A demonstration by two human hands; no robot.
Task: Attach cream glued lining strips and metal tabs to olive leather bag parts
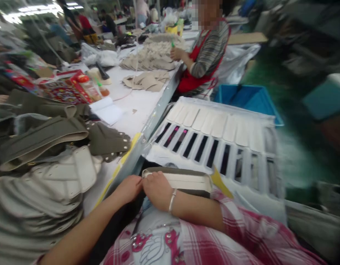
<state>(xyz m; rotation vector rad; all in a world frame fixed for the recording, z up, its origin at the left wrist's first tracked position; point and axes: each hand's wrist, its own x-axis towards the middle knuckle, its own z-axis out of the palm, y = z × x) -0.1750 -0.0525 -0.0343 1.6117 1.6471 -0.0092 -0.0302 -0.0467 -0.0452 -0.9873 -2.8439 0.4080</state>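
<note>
**Strap:** a folded olive-green canvas strap with a cream lining (181, 181) lies across my lap, between my hands and the table edge.
**Left hand** (128, 189)**:** narrow, fingers drawn together at the strap's near end; I cannot tell whether they grip it.
**Right hand** (158, 190)**:** narrow, curled over that same end and holding it, with a thin silver bangle (172, 201) on my wrist.
**Right of the strap:** a white slatted frame with cream fabric tabs and dark slots (211, 147).
**Left of the strap:** stacked olive studded canvas bands (43, 138) and cream studded bands (45, 195) on a white work table (131, 110).
**Across the table:** a co-worker in a red apron and striped sleeves (205, 62).
</note>
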